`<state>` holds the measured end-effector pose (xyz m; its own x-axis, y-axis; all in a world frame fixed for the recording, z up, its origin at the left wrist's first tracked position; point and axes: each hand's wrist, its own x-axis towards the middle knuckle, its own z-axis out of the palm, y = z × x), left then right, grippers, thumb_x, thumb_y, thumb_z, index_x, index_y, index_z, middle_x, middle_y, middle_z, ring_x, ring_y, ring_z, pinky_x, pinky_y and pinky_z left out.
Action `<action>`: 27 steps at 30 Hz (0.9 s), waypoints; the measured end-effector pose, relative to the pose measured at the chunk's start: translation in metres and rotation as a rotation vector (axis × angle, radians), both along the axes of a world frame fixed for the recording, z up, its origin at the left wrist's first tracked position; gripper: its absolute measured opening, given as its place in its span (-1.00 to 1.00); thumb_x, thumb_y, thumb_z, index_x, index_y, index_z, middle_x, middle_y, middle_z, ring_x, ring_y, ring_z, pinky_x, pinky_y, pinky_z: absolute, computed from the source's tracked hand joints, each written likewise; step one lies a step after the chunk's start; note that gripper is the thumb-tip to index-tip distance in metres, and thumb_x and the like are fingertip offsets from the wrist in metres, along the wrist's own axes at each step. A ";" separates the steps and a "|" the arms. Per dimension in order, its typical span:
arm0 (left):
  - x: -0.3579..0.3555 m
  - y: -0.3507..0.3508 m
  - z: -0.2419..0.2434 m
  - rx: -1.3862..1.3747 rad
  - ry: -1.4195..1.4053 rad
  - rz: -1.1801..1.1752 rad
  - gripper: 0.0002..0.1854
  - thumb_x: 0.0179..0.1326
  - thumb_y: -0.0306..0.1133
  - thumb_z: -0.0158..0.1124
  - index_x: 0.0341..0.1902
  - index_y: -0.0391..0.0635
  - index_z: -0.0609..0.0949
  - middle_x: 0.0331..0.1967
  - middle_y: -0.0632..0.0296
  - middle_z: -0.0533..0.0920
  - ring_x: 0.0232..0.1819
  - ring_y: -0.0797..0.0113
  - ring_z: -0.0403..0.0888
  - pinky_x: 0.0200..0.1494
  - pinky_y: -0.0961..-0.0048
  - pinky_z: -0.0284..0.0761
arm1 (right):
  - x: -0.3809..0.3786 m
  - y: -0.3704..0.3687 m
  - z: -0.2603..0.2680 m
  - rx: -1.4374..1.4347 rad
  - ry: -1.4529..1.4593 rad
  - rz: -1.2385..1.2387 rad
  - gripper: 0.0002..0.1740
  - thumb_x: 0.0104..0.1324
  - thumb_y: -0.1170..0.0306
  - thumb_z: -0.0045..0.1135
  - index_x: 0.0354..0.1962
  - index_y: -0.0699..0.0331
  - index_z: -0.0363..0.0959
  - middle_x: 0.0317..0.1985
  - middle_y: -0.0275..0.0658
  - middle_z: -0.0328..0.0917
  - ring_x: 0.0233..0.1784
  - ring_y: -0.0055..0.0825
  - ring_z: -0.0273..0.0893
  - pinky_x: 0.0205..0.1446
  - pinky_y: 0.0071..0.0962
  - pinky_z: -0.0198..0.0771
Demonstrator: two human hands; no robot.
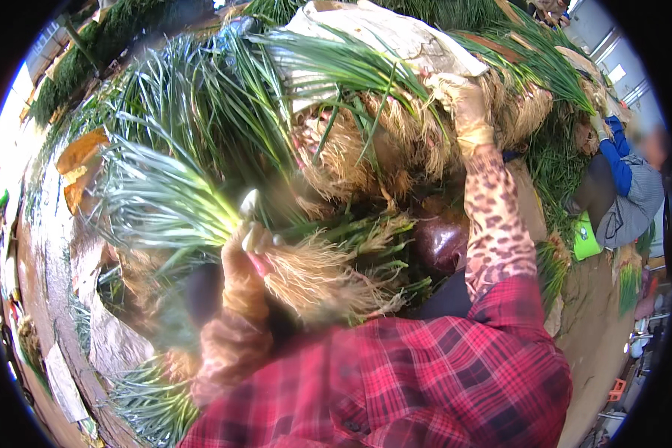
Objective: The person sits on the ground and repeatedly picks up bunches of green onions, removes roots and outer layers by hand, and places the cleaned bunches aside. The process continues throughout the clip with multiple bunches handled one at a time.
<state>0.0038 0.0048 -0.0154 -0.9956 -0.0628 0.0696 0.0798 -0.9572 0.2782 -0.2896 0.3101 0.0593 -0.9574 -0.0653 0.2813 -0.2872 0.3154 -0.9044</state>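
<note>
My left hand point(246, 241), in a pale glove, is closed around a bunch of green onions point(173, 196). Their leaves fan out to the left and their long tan roots point(319, 274) spread to the right across my lap. Farther off, my gloved right hand point(456, 95) is at the root end of more green onions point(358, 67), its fingers bent against the stems; whether it grips them cannot be told. Those leaves lie over a white sack point(392, 33). Between my arms sits a heap of rooty onions point(341, 145).
A co-worker in blue sleeves point(616, 145) sits at the right, beside a bright green object point(585, 238). A dark red rounded object point(439, 241) lies by my right forearm. More onion bunches point(157, 397) lie at the lower left, near a crumpled pale sheet point(112, 330).
</note>
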 end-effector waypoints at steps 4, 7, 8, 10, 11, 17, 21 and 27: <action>0.005 0.006 -0.003 -0.071 -0.103 0.017 -0.64 0.14 -0.37 0.15 -0.01 -0.25 0.42 -0.52 0.32 0.45 -0.46 0.39 0.40 -0.21 0.28 0.40 | 0.034 -0.012 -0.027 0.824 0.345 0.023 -0.82 0.16 0.41 0.17 -0.30 0.31 0.57 -0.41 -0.24 0.62 -0.44 -0.65 0.54 -0.47 -0.70 0.44; 0.005 0.010 -0.002 -0.157 -0.124 0.026 -0.49 0.14 -0.38 0.14 0.15 -0.36 0.33 -0.42 0.23 0.54 -0.33 0.29 0.52 -0.17 0.33 0.47 | 0.079 -0.036 -0.030 0.320 0.313 0.231 -0.85 0.14 0.47 0.16 -0.33 0.36 0.56 -0.39 -0.24 0.61 -0.45 -0.62 0.54 -0.46 -0.63 0.44; 0.004 0.009 -0.002 -0.265 -0.196 0.098 -0.45 0.13 -0.37 0.15 0.17 -0.38 0.30 -0.35 0.15 0.56 -0.25 0.23 0.56 -0.11 0.32 0.49 | 0.087 -0.041 -0.026 0.324 0.170 0.424 -0.85 0.13 0.47 0.15 -0.32 0.33 0.57 -0.40 -0.25 0.61 -0.46 -0.62 0.54 -0.47 -0.63 0.43; 0.001 0.010 -0.002 -0.120 -0.050 0.002 -0.46 0.13 -0.35 0.17 0.16 -0.37 0.32 -0.31 0.12 0.55 -0.26 0.25 0.56 -0.14 0.31 0.50 | 0.090 -0.047 -0.018 0.568 0.003 0.774 -0.79 0.19 0.46 0.07 -0.20 0.26 0.54 -0.31 -0.17 0.59 -0.37 -0.55 0.56 -0.40 -0.69 0.44; 0.000 0.011 -0.002 -0.100 -0.063 -0.023 -0.48 0.13 -0.33 0.18 0.14 -0.35 0.35 -0.30 0.13 0.54 -0.31 0.27 0.55 -0.16 0.31 0.50 | 0.087 -0.049 -0.017 0.364 0.094 0.556 -0.77 0.22 0.43 0.05 -0.16 0.25 0.52 -0.26 -0.13 0.57 -0.30 -0.52 0.55 -0.32 -0.67 0.44; 0.021 0.012 0.015 -0.458 -0.281 0.136 -0.82 0.20 -0.34 0.05 -0.22 -0.19 0.51 -0.77 0.39 0.34 -0.70 0.47 0.27 -0.40 0.42 0.32 | -0.001 -0.043 -0.004 1.078 0.159 -0.047 -0.66 0.32 0.19 -0.09 -0.03 0.12 0.44 -0.12 -0.12 0.53 0.03 -0.42 0.42 0.13 -0.44 0.29; 0.034 0.006 0.036 -0.496 -0.227 0.204 -0.80 0.13 -0.34 0.12 -0.32 -0.27 0.53 -0.80 0.37 0.37 -0.77 0.50 0.25 -0.55 0.52 0.23 | -0.003 -0.037 0.037 0.705 0.389 -0.084 -0.78 0.28 0.34 -0.02 -0.49 0.21 0.51 -0.68 -0.30 0.40 -0.56 -0.65 0.40 -0.48 -0.50 0.44; 0.021 0.004 0.026 -0.520 -0.284 0.134 -0.84 0.13 -0.36 0.11 -0.34 -0.22 0.52 -0.76 0.36 0.37 -0.72 0.47 0.29 -0.46 0.50 0.29 | 0.081 -0.058 0.014 0.667 0.219 0.248 -0.91 0.16 0.43 0.13 -0.51 0.16 0.55 -0.55 -0.37 0.57 -0.57 -0.68 0.50 -0.55 -0.58 0.45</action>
<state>0.0252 0.0089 0.0102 -0.9654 -0.2182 -0.1428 0.0443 -0.6769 0.7348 -0.2087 0.2522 0.0732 -0.8190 -0.4961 0.2883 -0.5730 0.6801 -0.4573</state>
